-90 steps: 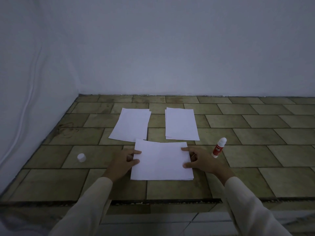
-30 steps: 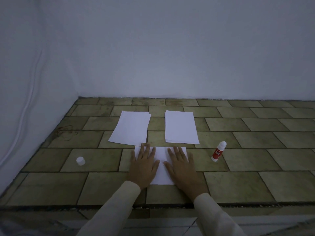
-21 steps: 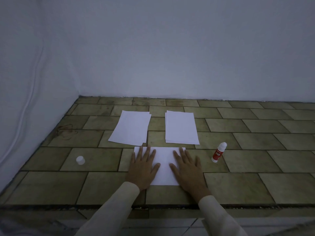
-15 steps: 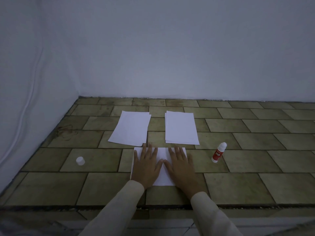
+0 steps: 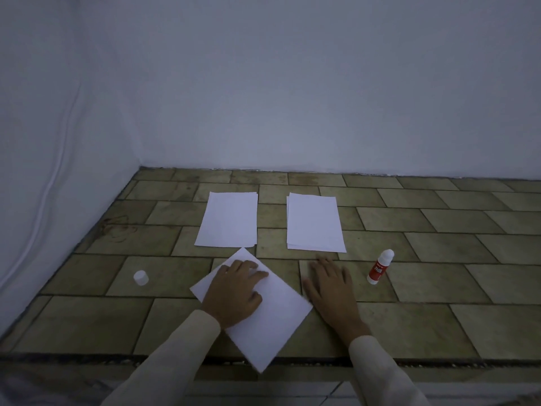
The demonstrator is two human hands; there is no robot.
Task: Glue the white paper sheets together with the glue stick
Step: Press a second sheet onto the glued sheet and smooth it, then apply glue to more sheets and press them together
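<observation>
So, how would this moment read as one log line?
left hand rests on askew paper sheet | right hand flat on tiled floor | glue stick upright | white cap lying apart

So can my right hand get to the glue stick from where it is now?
Probably yes. The right hand lies flat on the tiled floor beside the glue stick, which stands upright; nothing lies between them.

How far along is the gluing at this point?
Done: glue stick stands uncapped, cap lying apart. In hand: left hand presses the near sheet, which lies askew; right hand rests flat on the floor. Whether that sheet is glued cannot be told. Left: the left stack and right stack lie apart, unjoined.
</observation>
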